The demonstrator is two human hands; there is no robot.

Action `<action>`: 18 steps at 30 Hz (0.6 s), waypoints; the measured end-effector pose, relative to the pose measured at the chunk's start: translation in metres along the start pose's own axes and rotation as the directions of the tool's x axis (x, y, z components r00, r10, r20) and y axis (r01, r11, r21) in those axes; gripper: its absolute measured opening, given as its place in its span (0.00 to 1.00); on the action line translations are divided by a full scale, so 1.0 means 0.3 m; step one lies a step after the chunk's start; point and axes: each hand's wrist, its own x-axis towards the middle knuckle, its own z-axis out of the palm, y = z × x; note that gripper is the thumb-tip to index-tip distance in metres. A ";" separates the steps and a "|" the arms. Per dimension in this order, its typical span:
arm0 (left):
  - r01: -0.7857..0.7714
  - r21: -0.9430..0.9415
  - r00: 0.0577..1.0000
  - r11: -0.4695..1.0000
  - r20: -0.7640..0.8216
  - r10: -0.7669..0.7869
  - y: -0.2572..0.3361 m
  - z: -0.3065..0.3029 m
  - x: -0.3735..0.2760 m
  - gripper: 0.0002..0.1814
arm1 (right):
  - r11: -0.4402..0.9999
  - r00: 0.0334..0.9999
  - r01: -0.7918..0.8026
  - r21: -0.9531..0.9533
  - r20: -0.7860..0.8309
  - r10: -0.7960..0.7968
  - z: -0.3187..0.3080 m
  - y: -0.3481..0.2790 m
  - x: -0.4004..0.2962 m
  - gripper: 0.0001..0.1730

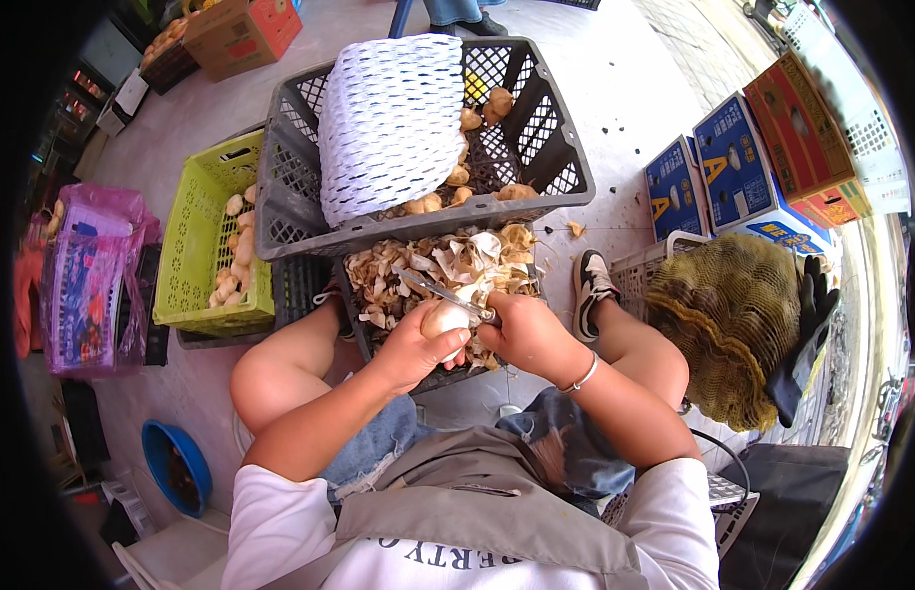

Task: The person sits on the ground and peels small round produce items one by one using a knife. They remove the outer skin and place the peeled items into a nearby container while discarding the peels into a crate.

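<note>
My left hand (pixel 417 348) is closed around a pale, rounded root vegetable (pixel 444 320), whose exact kind I cannot tell. In my right hand (pixel 527 332) is a metal knife or peeler (pixel 443 292); its blade lies across the top of the vegetable. Both hands are close together over a dark crate heaped with dry, curled peelings (pixel 398 276). Just beyond stands a large black plastic crate (pixel 428 232) with brown, unpeeled tubers (pixel 515 192) in it and a white woven sheet (pixel 391 125) over its left part. The green plastic crate (pixel 195 214) at the left holds pale peeled pieces (pixel 241 251).
Right of my legs are a yellow mesh sack (pixel 723 317), a black glove (pixel 797 354) and stacked cardboard boxes (pixel 753 169). A blue basin (pixel 177 468) and a purple plastic bag (pixel 96 280) are at the left. Another person's feet (pixel 483 24) show beyond the black crate.
</note>
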 end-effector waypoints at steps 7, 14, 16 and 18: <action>0.003 0.240 1.000 0.971 -0.006 -0.001 0.017 -0.007 -0.008 0.16 | 0.998 0.999 -0.003 0.068 0.042 0.000 -0.023 -0.017 0.000 0.09; 0.135 0.099 0.989 0.986 0.043 -0.140 0.044 -0.010 -0.004 0.17 | 0.989 0.999 -0.002 0.151 0.054 -0.007 -0.017 -0.012 -0.008 0.09; 0.106 0.156 0.994 0.982 0.008 -0.108 0.034 -0.009 0.000 0.17 | 0.985 0.998 -0.004 0.171 0.067 -0.008 -0.023 -0.009 -0.006 0.08; 0.136 0.005 0.989 0.991 0.057 -0.136 0.055 -0.010 -0.004 0.17 | 0.973 0.995 -0.007 0.229 0.098 -0.016 -0.046 -0.024 -0.005 0.08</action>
